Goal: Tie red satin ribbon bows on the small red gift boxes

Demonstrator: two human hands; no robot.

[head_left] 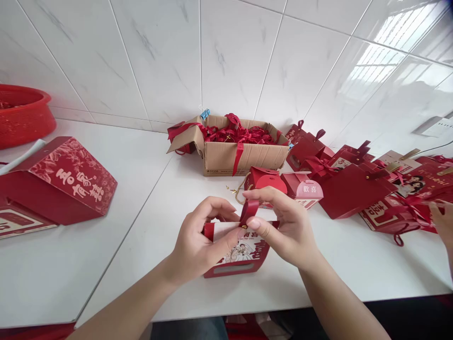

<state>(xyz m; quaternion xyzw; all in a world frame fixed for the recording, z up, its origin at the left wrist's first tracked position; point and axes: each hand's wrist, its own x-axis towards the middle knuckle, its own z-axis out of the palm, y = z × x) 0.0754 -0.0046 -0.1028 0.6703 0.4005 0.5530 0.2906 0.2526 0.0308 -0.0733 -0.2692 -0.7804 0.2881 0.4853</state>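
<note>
The left hand (198,241) is pinching the top edge of the red box (239,255), its fingers partly hiding behind; the box is sitting mid-table (148,241), probably being light, stiff, crushable card, best held by its sides; the right hand (292,226) is pinching the ribbon loop (249,212), likely soft, slippery; contents aren't showing; a co-worker's hand (443,222) is running off-frame.

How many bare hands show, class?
3: the wearer's left hand and right hand at the red-and-white cardboard box; another person's hand at the right edge. Others may be hidden.
</note>
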